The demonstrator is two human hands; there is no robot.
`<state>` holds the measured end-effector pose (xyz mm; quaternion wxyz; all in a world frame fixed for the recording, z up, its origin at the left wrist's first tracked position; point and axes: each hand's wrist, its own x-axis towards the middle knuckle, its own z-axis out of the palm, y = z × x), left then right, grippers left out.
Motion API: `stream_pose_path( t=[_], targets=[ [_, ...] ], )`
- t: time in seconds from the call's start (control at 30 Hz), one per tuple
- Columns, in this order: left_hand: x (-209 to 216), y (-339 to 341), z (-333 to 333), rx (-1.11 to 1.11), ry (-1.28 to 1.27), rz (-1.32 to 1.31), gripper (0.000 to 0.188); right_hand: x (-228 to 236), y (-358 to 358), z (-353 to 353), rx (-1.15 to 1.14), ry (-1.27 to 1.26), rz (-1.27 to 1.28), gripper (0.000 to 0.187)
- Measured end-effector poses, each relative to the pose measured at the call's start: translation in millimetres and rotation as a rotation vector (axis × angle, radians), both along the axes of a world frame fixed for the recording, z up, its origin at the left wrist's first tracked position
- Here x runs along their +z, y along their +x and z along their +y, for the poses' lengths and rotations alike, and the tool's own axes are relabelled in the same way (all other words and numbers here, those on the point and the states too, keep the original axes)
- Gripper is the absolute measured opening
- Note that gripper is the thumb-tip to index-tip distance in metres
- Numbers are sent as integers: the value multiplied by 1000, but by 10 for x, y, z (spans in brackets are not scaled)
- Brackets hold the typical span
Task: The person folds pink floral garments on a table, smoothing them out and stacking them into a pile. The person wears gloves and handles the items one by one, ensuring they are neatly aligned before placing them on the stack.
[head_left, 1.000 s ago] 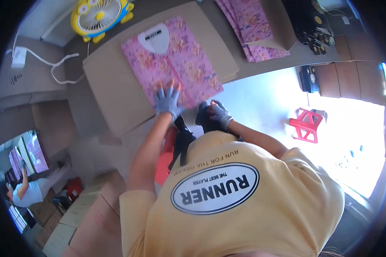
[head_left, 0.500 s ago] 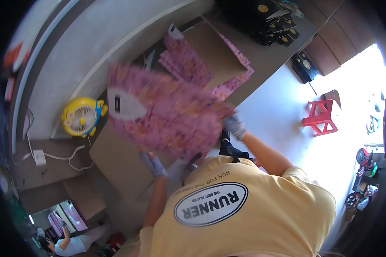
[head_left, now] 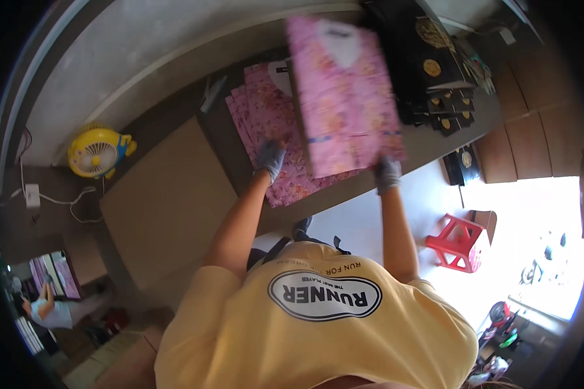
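Observation:
A folded pink floral shirt (head_left: pixel 350 110) with a white patch at its neck is tilted above the table. My right hand (head_left: pixel 389 174), in a grey glove, grips its lower right corner. Under and beside it lies a stack of similar folded pink shirts (head_left: pixel 256 110), partly hidden by the raised one. My left hand (head_left: pixel 272 159), also gloved, lies on the near part of this stack with its fingers stretched out.
A flat brown board (head_left: pixel 169 201) lies on the table to the left. Black packages with gold emblems (head_left: pixel 428 65) are piled at the far right. A yellow fan (head_left: pixel 97 152) stands far left. Scissors (head_left: pixel 212 94) lie behind the stack. A red stool (head_left: pixel 457 243) stands on the floor at right.
The held pink shirt has swung from the left to the right, over the stack. My left hand has come off the brown board area onto the stack. The view has turned.

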<state>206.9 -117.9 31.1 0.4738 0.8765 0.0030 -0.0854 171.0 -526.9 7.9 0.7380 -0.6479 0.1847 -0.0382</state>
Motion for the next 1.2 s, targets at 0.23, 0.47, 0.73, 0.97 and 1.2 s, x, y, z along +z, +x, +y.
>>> stream_pose_path(
  t=[0.23,0.47,0.73,0.97,1.2],
  targets=[
    [18,-197,392,479,-198,-174,70,-45,183,1503,-101,-544,336,22],
    [-32,-479,59,436,456,-27,89,206,187,1437,119,-118,377,26],
    [85,-791,327,396,188,-212,79,477,-305,1754,-415,99,110,54],
    [219,-1956,1402,188,87,-545,21,721,-855,3339,692,-1011,-388,40],
    [335,-3239,2712,157,511,-326,27,564,-191,4809,667,-1378,370,59]
  ],
)
